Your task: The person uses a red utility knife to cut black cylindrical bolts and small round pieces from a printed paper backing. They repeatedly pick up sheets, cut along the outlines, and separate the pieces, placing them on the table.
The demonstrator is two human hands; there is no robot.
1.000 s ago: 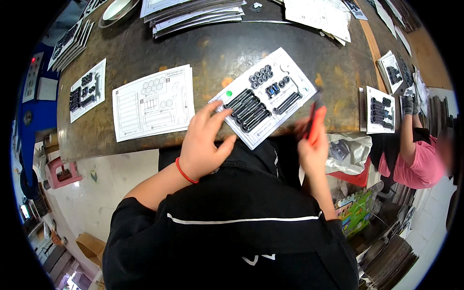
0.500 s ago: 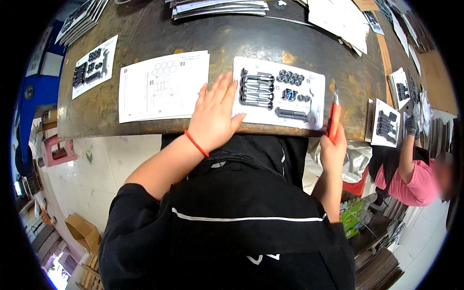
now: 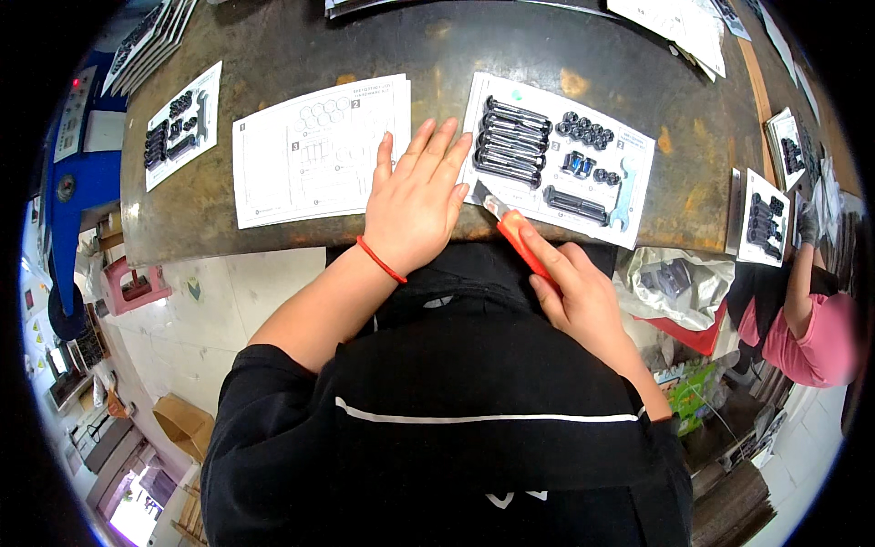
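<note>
My left hand [image 3: 412, 201] lies flat with fingers stretched, between a printed sheet stack [image 3: 264, 182] and a hardware card [image 3: 606, 228], its fingertips by the card's left edge. In my right hand [image 3: 583, 287] is an orange utility knife [image 3: 524, 242], its blade at the card's lower left corner. The card bears several long black bolts [image 3: 512, 146], a group of dark nuts [image 3: 585, 130], small blue-black parts [image 3: 577, 164], a thick black bar-like piece [image 3: 576, 205] and a flat wrench [image 3: 623, 196].
Another hardware card [image 3: 182, 128] lies at the left of the dark table [image 3: 437, 64]. More cards [image 3: 764, 219] rest at the right edge, near a person in a pink shirt [image 3: 797, 337]. Paper stacks [image 3: 674, 32] line the far side. A white bag [image 3: 684, 287] stands below the table's right front.
My right hand has swung the knife left, from beside the card's right edge to its lower left corner. The left hand stays flat. The view has shifted slightly.
</note>
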